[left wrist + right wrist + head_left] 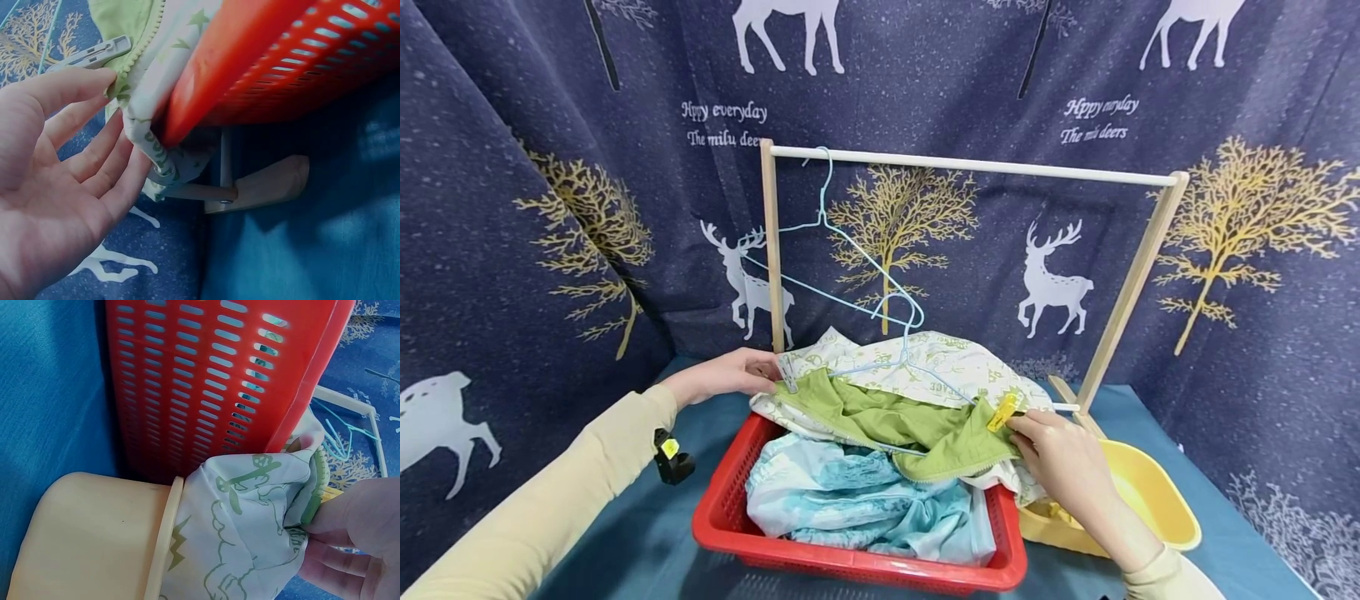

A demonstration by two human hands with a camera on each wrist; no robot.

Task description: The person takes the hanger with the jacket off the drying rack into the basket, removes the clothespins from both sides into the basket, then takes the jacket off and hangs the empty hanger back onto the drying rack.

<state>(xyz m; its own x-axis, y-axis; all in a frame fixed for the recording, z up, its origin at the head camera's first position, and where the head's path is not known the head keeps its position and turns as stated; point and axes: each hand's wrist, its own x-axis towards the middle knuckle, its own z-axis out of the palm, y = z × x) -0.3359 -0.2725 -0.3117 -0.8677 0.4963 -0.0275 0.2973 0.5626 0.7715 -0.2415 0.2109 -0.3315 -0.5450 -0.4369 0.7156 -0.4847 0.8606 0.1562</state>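
A zippered jacket [880,412], green inside and white with green prints outside, lies spread over the back of a red basket [850,562]. A light blue hanger [907,333] sits in it. My left hand [733,375] pinches the jacket's left edge beside a grey clothespin [787,372]; the left wrist view shows the thumb and fingertips at the zipper edge. At the right edge, my right hand [1063,454] pinches the cloth close to a yellow clothespin [1002,412]. Blue and white clothing [865,492] fills the basket's front.
Behind the basket stands a rack with a white rail [970,164] and wooden posts. Another blue hanger [850,237] hangs at its left end. A yellow bin [1150,492] stands right of the basket, partly under the jacket. A dark patterned curtain [1000,108] backs the table.
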